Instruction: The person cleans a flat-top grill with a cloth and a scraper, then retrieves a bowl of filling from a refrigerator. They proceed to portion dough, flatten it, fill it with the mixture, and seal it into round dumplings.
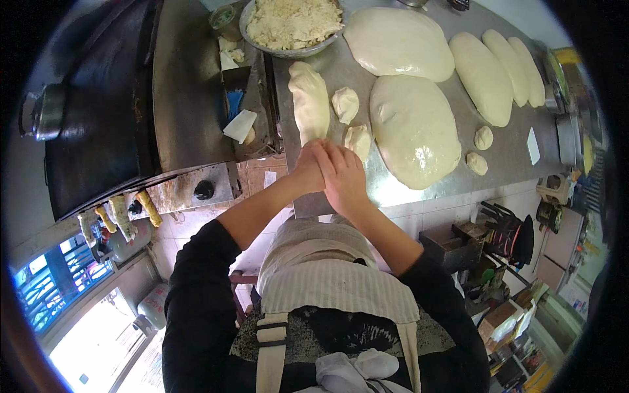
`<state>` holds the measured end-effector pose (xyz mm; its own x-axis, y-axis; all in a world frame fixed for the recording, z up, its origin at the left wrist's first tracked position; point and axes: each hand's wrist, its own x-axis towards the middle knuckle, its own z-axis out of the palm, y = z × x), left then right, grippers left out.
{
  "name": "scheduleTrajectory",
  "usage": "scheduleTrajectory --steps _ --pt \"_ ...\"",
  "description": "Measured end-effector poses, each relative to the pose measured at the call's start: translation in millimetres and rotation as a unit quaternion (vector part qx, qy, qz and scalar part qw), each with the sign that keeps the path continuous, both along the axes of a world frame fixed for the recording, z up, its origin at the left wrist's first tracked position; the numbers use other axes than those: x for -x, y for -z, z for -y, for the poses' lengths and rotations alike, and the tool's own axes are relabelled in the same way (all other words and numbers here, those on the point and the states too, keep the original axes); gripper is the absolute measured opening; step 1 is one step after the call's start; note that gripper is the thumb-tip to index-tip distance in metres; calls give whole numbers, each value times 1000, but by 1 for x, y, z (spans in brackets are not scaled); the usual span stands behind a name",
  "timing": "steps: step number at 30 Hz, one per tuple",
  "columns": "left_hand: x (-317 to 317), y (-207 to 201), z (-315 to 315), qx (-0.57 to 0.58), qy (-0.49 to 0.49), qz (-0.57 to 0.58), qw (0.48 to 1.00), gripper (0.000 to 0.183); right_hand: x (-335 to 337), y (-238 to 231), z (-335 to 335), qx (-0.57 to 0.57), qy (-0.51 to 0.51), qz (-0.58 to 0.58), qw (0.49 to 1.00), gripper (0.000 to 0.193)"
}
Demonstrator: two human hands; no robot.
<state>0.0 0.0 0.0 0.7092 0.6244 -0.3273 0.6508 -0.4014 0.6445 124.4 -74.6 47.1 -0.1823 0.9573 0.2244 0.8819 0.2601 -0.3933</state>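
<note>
My left hand (306, 171) and my right hand (344, 175) come together at the near edge of the metal table, the right one overlapping the left. Both are closed, and whatever is between them is hidden. A long roll of pale dough (310, 101) runs away from my fingertips; its near end disappears behind them. Just beyond my right hand sits a small lump of dough (358, 140), partly covered by the fingers. Another small lump (345, 105) lies farther back. To their right spreads a large, shiny mound of dough (415, 131).
Behind are a second big dough mound (398, 42) and a metal bowl of crumbly pale filling (295, 23). Several long loaves (481, 78), two small dough balls (483, 137) and a white scraper (533, 145) lie right. A dark griddle (98, 131) with a lidded pot stands left.
</note>
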Motion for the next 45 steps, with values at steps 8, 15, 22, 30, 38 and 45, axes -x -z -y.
scheduleTrajectory --steps 8,15,22,30,38,45 --pt "5 -40 0 -392 183 82 898 21 -15 -18 12 521 63 -535 662 16" --pt "18 11 34 -306 103 -12 946 40 -16 -98 21 173 -127 -503 837 28" --pt "32 -12 41 -265 -146 110 947 37 -34 20 78 110 -72 52 990 56" --pt "23 -26 77 -190 -257 136 938 33 -60 8 37 -14 -129 -127 983 38" --pt "53 -42 124 -260 -402 160 863 12 50 9 -93 131 -225 -177 949 26" --pt "126 -28 200 -124 -484 165 850 10 161 104 -174 67 -125 5 990 44"
